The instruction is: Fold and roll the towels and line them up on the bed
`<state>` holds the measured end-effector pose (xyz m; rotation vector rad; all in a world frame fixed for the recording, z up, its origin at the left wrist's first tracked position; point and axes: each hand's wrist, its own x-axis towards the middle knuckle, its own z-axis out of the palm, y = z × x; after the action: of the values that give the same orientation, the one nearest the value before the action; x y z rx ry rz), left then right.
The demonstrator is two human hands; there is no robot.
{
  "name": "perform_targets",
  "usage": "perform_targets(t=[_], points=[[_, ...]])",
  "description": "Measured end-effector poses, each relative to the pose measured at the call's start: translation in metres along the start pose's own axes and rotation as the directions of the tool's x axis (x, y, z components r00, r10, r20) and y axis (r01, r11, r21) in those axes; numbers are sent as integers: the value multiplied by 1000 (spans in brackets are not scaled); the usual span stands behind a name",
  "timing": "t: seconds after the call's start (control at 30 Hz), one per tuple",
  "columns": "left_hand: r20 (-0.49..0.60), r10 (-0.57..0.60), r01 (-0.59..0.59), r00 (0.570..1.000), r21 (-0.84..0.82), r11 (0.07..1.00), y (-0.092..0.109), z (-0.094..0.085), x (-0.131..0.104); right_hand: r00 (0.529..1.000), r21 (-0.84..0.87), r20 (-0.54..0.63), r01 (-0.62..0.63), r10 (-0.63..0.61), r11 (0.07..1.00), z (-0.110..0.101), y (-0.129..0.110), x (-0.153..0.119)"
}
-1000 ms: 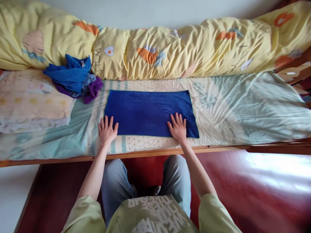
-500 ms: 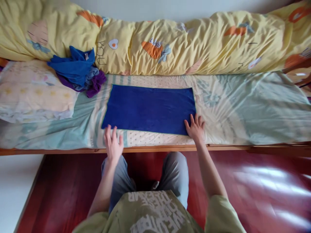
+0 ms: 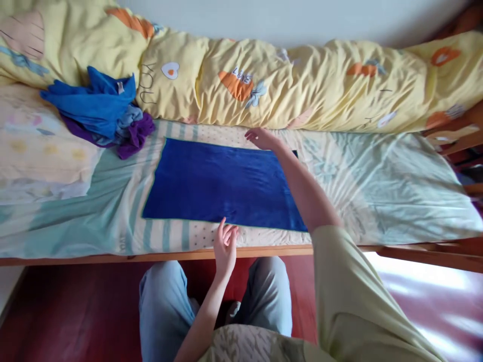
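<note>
A dark blue towel (image 3: 211, 181) lies spread flat on the bed sheet (image 3: 377, 181). My right hand (image 3: 261, 138) reaches across it to its far edge, fingers apart, touching or hovering just over the edge. My left hand (image 3: 225, 241) hangs at the towel's near edge above the mattress rim, fingers loosely spread and holding nothing. My right forearm and sleeve cover the towel's right end.
A rolled yellow quilt (image 3: 302, 85) runs along the wall. A heap of blue and purple cloths (image 3: 101, 110) lies at the back left beside a pale pillow (image 3: 33, 146). The wooden bed rail (image 3: 113, 257) fronts the mattress above a red floor.
My right hand left the towel's near right corner and reached to its far edge. My left hand shifted right along the near edge. The view moved closer.
</note>
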<state>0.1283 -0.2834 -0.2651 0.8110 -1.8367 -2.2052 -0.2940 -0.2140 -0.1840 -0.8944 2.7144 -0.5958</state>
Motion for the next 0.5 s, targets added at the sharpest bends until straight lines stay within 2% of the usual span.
perform_targets(t=[0.1,0.23,0.37,0.5], points=[[-52,-95,89,994,-98,991,-6,7,10,982,-35,183,-44,50,998,24,-10,35],[-165,-204,168,965,-208,963,-11,15,21,953,-10,299,-50,50,999,43,-8,61],[-278,-193,134,941,-215,967,-16,23,23,922,31,388,-7,-5,1000,43,-3,76],[-343,-149,95,927,-168,981,-19,29,22,911,98,410,17,-55,995,45,-2,82]])
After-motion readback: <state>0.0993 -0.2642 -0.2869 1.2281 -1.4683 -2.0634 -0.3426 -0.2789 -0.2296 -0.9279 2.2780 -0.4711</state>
